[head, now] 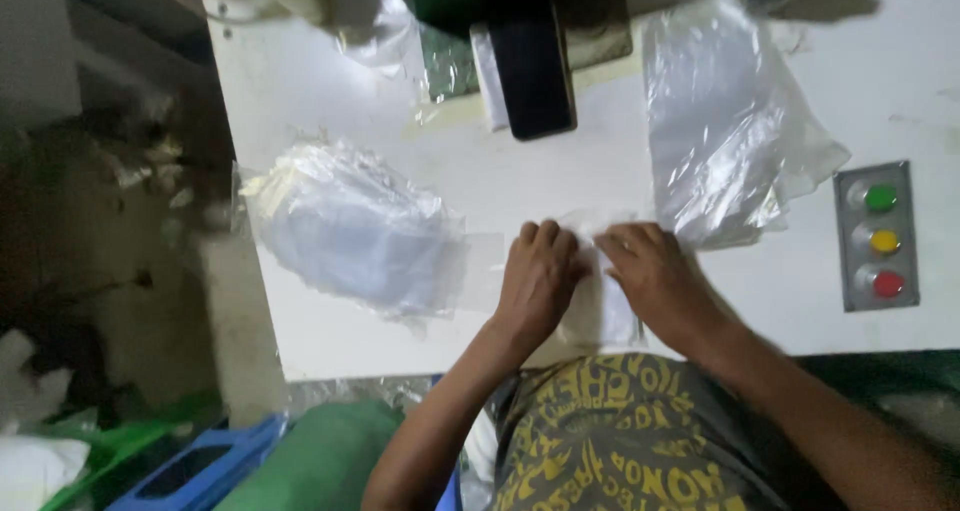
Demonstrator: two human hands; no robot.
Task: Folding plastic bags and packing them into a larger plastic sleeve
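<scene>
Centrally, one small white packet [600, 306] lies on the bench [330, 91], long axis running toward the person. Left hand [537, 271] and right hand [650, 271], fingers together, press it. Three coloured buttons [882, 241] sit right.

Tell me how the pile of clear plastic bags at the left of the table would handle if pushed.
The pile of clear bags looks thin and crinkled, so probably floppy and light. Its glossy film suggests the layers would slide apart rather than move as one block.
</scene>
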